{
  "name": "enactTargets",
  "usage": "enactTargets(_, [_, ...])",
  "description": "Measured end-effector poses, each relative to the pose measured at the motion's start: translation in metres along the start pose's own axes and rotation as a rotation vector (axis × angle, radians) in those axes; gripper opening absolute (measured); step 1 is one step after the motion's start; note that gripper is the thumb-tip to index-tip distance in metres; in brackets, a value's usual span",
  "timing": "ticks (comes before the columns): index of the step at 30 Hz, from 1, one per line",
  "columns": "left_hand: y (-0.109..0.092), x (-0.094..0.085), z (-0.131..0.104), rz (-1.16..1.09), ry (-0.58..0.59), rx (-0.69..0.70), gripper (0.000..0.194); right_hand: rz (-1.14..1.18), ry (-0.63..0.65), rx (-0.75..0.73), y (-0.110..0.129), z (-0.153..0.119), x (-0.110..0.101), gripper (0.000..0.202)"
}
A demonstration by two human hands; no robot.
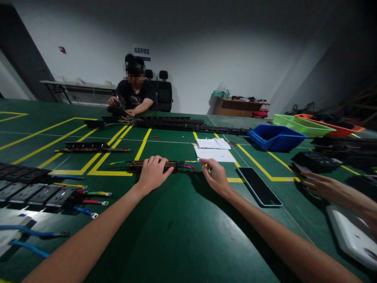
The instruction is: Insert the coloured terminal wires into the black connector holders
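Observation:
My left hand lies over a black power socket strip with brass-coloured bars, its fingers closed around the strip and holding it against the green table. From the strip's left end comes a green-yellow wire. Blue, yellow and red wires stick out at its right end. My right hand pinches the tip of one of these wires, where a small pale end shows; the exact grip is partly hidden by the fingers.
A phone and white paper lie near my right hand. Finished-looking socket strips with ring terminals fill the left. Blue bin stands back right. A co-worker sits opposite; another person's hand reaches in at right.

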State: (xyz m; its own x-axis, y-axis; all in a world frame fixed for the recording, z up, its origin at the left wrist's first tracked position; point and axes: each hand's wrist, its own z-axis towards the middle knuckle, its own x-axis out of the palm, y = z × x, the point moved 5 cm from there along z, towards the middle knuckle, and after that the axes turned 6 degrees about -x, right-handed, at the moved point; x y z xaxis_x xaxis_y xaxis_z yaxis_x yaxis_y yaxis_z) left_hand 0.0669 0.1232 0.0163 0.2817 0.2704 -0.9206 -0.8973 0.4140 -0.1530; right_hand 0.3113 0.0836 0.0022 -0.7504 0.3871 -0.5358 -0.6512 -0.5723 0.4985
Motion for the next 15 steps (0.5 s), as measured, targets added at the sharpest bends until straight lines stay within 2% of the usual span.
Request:
enactTargets(7, [0.0005, 0.0011, -0.0002, 0.005, -0.015, -0.002, 0.042, 0.014, 0.093, -0.106, 0.0043, -0.0040, 0.0073, 0.050])
enactTargets(15, [0.0008, 0.0009, -0.0007, 0.009, -0.009, 0.006, 0.042, -0.227, -0.024, 0.069, -0.0018, -0.0042, 0.0002, 0.026])
